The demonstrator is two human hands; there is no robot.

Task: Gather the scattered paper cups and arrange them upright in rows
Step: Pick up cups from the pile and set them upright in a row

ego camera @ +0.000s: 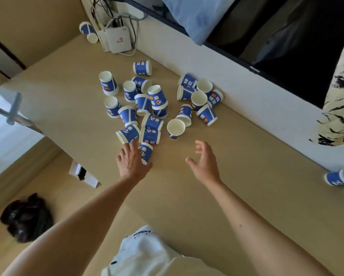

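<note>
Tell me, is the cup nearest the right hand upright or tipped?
Upright: the cup stands on its narrow base, open white mouth up, just beyond the right hand.

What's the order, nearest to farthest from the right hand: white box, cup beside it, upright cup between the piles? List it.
1. Upright cup, just ahead of the right hand.
2. White box, far left by the wall.
3. Cup beside the box, in the far corner.
</note>
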